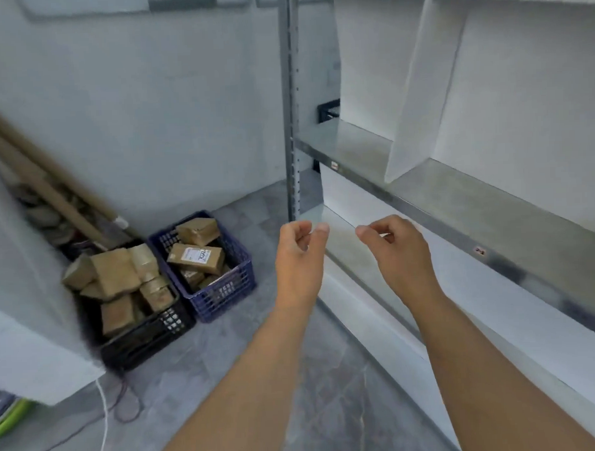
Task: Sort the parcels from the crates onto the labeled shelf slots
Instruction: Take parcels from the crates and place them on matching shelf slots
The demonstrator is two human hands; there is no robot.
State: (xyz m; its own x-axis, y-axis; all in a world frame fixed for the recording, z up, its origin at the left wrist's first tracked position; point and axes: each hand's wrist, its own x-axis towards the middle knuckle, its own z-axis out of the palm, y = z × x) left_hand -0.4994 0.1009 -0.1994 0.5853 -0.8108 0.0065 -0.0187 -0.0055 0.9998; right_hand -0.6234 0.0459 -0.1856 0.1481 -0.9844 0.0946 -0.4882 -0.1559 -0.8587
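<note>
Parcels [196, 259] are lying in crates [221, 295] by the shelf [457, 192], so you are holding left hand [299, 255] and right hand [401, 252] slack, empty.

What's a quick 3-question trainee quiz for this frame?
1. The black crate and the blue crate sit on the floor. Which stands nearer the shelf post? A) black B) blue C) both touch it
2. True or false: the left hand and the right hand each grip a parcel.
3. Fill in: the parcel with a white label facing up lies in the ___ crate.

Key: 1 B; 2 false, both hands hold nothing; 3 blue.
</note>
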